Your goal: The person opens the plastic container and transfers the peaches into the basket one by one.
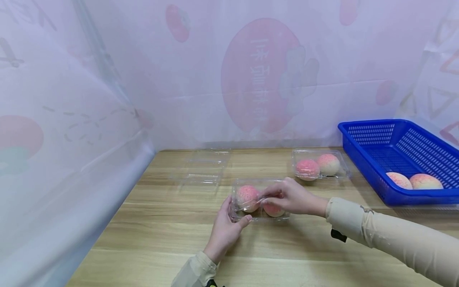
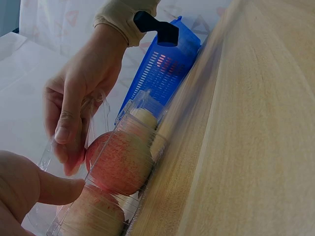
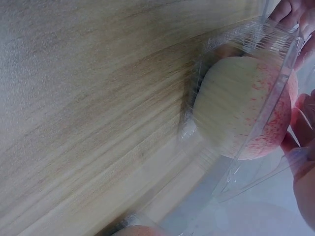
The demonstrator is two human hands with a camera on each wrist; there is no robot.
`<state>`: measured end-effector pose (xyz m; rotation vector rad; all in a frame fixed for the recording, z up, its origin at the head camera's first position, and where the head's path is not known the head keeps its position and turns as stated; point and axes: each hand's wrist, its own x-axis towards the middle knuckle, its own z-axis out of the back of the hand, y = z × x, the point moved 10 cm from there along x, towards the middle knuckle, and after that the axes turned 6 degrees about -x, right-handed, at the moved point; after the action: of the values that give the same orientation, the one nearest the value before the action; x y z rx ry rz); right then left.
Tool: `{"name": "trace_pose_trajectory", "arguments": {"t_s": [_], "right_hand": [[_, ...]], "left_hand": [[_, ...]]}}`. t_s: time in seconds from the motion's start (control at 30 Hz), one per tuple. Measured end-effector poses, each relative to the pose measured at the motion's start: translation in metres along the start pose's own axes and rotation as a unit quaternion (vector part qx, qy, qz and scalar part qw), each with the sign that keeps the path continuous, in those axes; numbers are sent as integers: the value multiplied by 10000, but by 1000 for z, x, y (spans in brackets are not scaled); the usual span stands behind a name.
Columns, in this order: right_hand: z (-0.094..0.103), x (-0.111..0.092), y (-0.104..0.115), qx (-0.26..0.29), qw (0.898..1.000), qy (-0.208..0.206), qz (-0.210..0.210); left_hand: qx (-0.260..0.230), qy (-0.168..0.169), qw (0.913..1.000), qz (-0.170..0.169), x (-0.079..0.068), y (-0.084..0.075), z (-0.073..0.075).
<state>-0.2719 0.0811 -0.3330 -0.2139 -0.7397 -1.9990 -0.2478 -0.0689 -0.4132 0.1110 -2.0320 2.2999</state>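
In the head view, a clear plastic box (image 1: 279,219) stands on the wooden table with two pink-and-cream peaches inside, the left peach (image 1: 247,198) and the right peach (image 1: 274,210). My left hand (image 1: 226,227) grips the box at its left end, thumb over the front rim. Reaching across from the right, my right hand (image 1: 292,197) pinches thin clear plastic of the lid above the peaches. The left wrist view shows that plastic (image 2: 101,105) at the bent right fingers, close over the red peach (image 2: 120,162). One peach (image 3: 246,108) shows through the box wall in the right wrist view.
A blue perforated basket (image 1: 380,175) with two peaches in its near end stands at the right. Behind my right hand is another clear box (image 1: 346,169) holding two peaches. Further clear plastic boxes (image 1: 204,177) lie at the back left. Printed white sheeting (image 1: 193,115) hangs around the table.
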Motion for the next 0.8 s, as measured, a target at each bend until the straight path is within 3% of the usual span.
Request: {"name": "trace_pose_trajectory", "arguments": {"t_s": [0.8], "right_hand": [[-1, -1, 3, -53, 9995, 191, 260]], "left_hand": [[80, -38, 9999, 116, 2, 4, 1]]}}
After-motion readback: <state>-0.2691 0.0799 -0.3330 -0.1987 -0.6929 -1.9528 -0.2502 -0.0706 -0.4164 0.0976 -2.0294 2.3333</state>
